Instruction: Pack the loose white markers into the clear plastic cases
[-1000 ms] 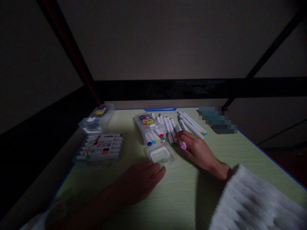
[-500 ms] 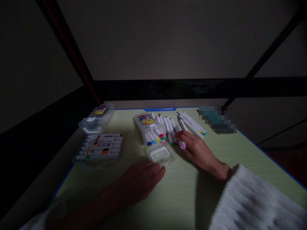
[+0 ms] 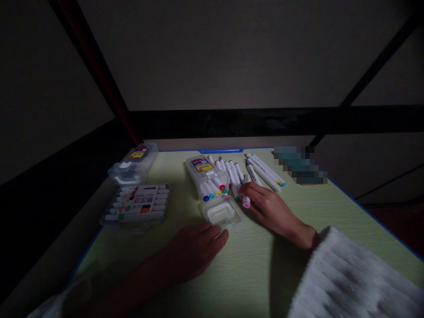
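Note:
My right hand (image 3: 270, 205) has its fingers closed on a white marker with a pink end (image 3: 246, 201), held just above the table. Beside it lie several loose white markers (image 3: 234, 176). Left of these is a clear plastic marker case (image 3: 195, 170) with a yellow and blue label. Blue, teal, yellow, red and green marker ends show at its open front. Its clear lid (image 3: 223, 214) lies folded toward me on the table. My left hand (image 3: 195, 251) is at the lid's near edge, thumb and finger apart; whether they touch the lid is hard to tell.
Another clear case (image 3: 137, 163) stands at the back left, behind a flat case full of markers (image 3: 137, 203). More loose markers (image 3: 265, 170) lie at the back right, near a blurred flat object (image 3: 300, 165). The pale green table (image 3: 238, 269) has a blue edge.
The pink-ended marker in my right hand has swung a little left, toward the case. My left hand and the cases have stayed in place.

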Demonstrator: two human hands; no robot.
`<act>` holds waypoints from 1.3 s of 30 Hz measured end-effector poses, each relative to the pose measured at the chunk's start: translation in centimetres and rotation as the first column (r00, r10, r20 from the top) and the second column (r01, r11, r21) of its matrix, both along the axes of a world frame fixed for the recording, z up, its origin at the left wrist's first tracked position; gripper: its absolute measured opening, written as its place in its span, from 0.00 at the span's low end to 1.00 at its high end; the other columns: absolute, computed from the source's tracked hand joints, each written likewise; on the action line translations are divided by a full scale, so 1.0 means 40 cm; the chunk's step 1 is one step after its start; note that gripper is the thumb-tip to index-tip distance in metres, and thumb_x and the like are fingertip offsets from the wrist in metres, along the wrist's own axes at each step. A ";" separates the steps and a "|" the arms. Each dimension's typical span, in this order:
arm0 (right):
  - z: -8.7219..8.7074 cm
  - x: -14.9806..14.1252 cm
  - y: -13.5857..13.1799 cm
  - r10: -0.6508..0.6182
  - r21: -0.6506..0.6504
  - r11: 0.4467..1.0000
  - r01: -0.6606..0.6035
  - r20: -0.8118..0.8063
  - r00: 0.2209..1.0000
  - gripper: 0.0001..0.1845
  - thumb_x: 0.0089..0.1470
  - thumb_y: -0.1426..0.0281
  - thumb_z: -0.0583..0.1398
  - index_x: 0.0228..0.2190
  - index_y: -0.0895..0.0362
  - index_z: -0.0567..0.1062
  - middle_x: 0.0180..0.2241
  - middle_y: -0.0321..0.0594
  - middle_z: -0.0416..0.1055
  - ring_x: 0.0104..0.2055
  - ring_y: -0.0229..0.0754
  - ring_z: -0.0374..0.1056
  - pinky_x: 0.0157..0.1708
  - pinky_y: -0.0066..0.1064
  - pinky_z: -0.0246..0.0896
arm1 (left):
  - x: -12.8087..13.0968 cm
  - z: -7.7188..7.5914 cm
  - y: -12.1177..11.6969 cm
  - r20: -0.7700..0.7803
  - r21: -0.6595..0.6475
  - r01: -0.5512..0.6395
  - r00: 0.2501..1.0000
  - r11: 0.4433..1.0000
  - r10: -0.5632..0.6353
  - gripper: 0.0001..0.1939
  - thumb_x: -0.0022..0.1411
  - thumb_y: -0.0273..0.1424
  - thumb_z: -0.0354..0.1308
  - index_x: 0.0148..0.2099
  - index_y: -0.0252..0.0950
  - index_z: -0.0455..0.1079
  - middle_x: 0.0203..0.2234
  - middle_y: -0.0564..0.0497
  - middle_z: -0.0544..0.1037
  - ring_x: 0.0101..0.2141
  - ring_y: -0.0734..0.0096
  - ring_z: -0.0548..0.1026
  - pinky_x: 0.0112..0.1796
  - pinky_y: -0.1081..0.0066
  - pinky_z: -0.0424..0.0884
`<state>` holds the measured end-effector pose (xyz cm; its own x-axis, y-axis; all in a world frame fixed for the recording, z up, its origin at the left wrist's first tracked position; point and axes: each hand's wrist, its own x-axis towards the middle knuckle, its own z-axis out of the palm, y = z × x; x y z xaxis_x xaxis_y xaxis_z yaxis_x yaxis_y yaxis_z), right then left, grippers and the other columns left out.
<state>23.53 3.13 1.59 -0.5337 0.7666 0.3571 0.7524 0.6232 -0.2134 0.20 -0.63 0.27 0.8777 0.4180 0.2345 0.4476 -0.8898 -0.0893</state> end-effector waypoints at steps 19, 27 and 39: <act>0.003 -0.004 -0.002 0.006 -0.003 1.000 -0.006 -0.013 1.000 0.12 0.55 0.75 0.47 0.38 0.61 0.68 0.38 0.48 0.67 0.39 0.45 0.66 0.36 0.38 0.65 | 0.000 -0.002 0.001 -0.009 0.007 0.010 1.000 1.000 -0.010 0.15 0.59 0.22 0.47 0.49 0.30 0.58 0.34 0.49 0.72 0.33 0.69 0.70 0.25 0.70 0.66; 0.003 -0.005 -0.001 0.005 0.002 1.000 -0.005 -0.014 1.000 0.11 0.54 0.75 0.49 0.37 0.60 0.68 0.37 0.47 0.68 0.39 0.44 0.66 0.37 0.37 0.65 | 0.000 -0.005 0.001 0.000 0.009 -0.001 1.000 1.000 0.001 0.15 0.58 0.23 0.48 0.49 0.31 0.58 0.34 0.49 0.72 0.33 0.70 0.70 0.26 0.71 0.65; 0.001 -0.005 -0.001 -0.005 0.011 1.000 0.005 0.005 1.000 0.11 0.54 0.75 0.49 0.37 0.60 0.68 0.37 0.47 0.68 0.38 0.44 0.67 0.35 0.36 0.65 | 0.000 -0.002 0.000 -0.012 0.004 0.001 1.000 1.000 0.000 0.15 0.59 0.22 0.47 0.50 0.31 0.57 0.34 0.48 0.72 0.34 0.69 0.70 0.28 0.71 0.65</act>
<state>23.32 3.08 1.65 -0.5318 0.7652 0.3628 0.7565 0.6218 -0.2026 0.18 -0.64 0.17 0.8806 0.4166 0.2258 0.4461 -0.8896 -0.0982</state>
